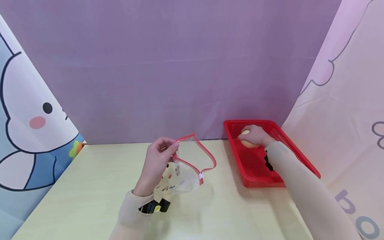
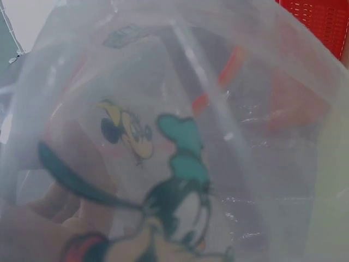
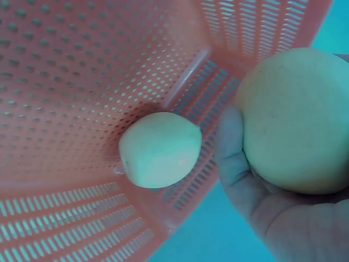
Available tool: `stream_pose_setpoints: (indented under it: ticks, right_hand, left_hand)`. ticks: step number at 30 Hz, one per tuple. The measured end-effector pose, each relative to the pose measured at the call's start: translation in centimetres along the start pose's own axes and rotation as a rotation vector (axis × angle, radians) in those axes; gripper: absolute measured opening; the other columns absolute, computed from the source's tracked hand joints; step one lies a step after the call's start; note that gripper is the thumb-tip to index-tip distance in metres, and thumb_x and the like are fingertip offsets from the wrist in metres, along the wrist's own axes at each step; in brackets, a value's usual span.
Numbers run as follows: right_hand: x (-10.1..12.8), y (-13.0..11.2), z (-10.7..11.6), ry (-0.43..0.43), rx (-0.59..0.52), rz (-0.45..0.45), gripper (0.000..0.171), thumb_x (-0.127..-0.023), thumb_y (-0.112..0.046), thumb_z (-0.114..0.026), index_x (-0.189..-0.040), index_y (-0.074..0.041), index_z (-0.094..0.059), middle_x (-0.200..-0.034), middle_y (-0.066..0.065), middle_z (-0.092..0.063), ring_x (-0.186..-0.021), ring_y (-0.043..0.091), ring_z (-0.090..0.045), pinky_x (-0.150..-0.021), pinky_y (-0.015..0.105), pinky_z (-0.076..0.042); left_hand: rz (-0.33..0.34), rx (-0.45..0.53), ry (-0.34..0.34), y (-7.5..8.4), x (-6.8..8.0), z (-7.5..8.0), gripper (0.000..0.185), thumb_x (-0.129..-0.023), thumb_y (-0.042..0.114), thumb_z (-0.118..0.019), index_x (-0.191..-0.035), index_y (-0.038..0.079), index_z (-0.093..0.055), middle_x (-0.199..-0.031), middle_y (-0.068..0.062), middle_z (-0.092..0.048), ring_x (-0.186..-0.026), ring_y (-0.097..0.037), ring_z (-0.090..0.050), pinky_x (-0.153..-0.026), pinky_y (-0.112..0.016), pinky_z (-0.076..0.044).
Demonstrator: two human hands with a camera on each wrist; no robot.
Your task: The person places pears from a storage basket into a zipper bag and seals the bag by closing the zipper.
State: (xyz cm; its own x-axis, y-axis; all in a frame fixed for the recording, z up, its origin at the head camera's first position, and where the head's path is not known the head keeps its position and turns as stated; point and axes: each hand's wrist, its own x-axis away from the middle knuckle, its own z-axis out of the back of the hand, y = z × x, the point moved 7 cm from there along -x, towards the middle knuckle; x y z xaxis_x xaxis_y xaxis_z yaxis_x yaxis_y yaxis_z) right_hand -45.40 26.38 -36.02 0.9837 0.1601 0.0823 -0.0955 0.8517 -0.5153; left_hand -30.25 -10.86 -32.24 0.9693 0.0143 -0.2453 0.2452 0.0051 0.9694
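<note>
Clear printed red-edged plastic bag (image 1: 187, 181) is pinched by left hand (image 1: 157, 161), round pale-yellow fruit (image 3: 297, 120) gripped by right hand (image 1: 258, 135) at red perforated plastic basket (image 1: 249, 165).

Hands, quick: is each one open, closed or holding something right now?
Left hand: closed, pinching the rim of a see-through red-edged bag.
Right hand: closed, holding a round pale fruit.

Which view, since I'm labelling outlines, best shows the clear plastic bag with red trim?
The head view: the bag shows its open mouth and printed body, held by the left hand. Left wrist: only hazy close-up prints and some red trim. Right wrist: none of it.
</note>
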Motion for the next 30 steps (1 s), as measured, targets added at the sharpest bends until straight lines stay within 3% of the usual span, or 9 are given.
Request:
stream_pose_setpoints:
  ticks: [10, 17, 21, 30]
  right_hand:
    - [1.2, -2.4, 1.0, 0.060, 0.026, 0.072, 0.045, -0.093, -0.039, -0.066, -0.126, -0.009, -0.062, -0.123, 0.013, -0.061, -0.112, 0.033, -0.056, -0.090, 0.050, -0.056]
    - [2.5, -3.0, 1.7, 0.062, -0.062, 0.070, 0.054, -0.088, -0.040, -0.074, -0.131, -0.012, -0.057, -0.126, 0.011, -0.058, -0.111, 0.033, -0.057, -0.082, 0.042, -0.060]
    - [3.2, -3.6, 2.2, 0.067, -0.112, 0.088, 0.058, -0.087, -0.040, -0.076, -0.132, -0.011, -0.056, -0.127, 0.012, -0.057, -0.112, 0.034, -0.056, -0.079, 0.039, -0.060]
    - [4.6, -5.7, 2.5, 0.113, -0.156, 0.108, 0.051, -0.089, -0.041, -0.074, -0.130, -0.014, -0.060, -0.126, 0.011, -0.057, -0.109, 0.033, -0.056, -0.074, 0.036, -0.059]
  left_hand:
    - [-0.006, 0.012, -0.005, 0.1, 0.0, 0.0, 0.015, -0.099, 0.011, -0.067, -0.110, 0.000, -0.063, -0.096, -0.020, -0.061, -0.073, -0.021, -0.060, -0.067, -0.029, -0.060]
    - [-0.002, 0.008, -0.002, 0.2, 0.0, 0.0, 0.015, -0.099, 0.011, -0.067, -0.109, 0.001, -0.063, -0.092, -0.013, -0.061, -0.073, -0.020, -0.060, -0.067, -0.029, -0.060]
    - [-0.007, 0.022, -0.001, 0.3, 0.0, -0.1, 0.015, -0.099, 0.010, -0.068, -0.108, 0.000, -0.063, -0.092, -0.016, -0.061, -0.072, -0.019, -0.060, -0.066, -0.029, -0.059]
    - [-0.003, 0.019, 0.002, 0.3, 0.1, 0.0, 0.015, -0.099, 0.010, -0.068, -0.108, 0.000, -0.064, -0.089, -0.011, -0.061, -0.072, -0.019, -0.060, -0.066, -0.030, -0.059]
